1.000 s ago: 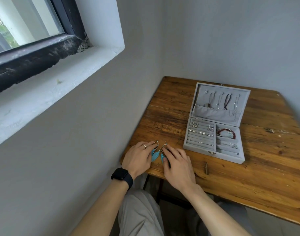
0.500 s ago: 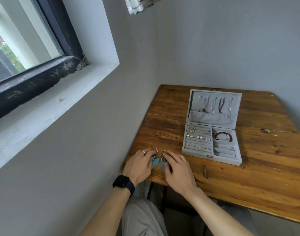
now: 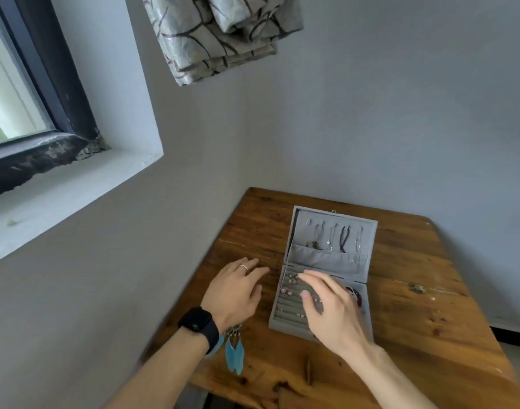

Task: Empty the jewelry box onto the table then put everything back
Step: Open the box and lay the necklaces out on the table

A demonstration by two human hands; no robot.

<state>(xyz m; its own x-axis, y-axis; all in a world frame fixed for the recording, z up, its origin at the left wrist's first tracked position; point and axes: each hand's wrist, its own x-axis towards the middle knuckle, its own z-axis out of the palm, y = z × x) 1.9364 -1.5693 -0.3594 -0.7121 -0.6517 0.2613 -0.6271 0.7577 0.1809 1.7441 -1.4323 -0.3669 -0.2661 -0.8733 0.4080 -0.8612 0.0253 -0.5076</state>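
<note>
Nearest, at 7 o'clock of the box: blue feather earrings (image 3: 233,352), out on the worktop (image 3: 415,335) close to its front edge, just beside the left wrist and its black watch (image 3: 198,323).

Left hand (image 3: 235,293) at 9 o'clock of the box, palm down, fingers (image 3: 256,273) loosely spread, holding nothing. Contact with the wood not determinable.

Right hand (image 3: 329,308) over the jewelry box (image 3: 278,315), above the slotted rows, fingers (image 3: 318,280) wide and slack, nothing pinched. Blurred, so touch unconfirmed.

Box open, lid (image 3: 335,215) raised at 12 o'clock with necklaces (image 3: 337,239) hanging inside. Small studs (image 3: 291,280) in the rows; red bracelet (image 3: 354,293) in the 3 o'clock compartment.

Judged: emptying barely begun.

Recommended: steady the box wall with the left hand. Pinch one stud at a time between thumb and forefinger and lift straight out of its slot. Set down apart from the earrings and away from the worktop edge, against rolling or tangling. Unhook necklaces singly.
</note>
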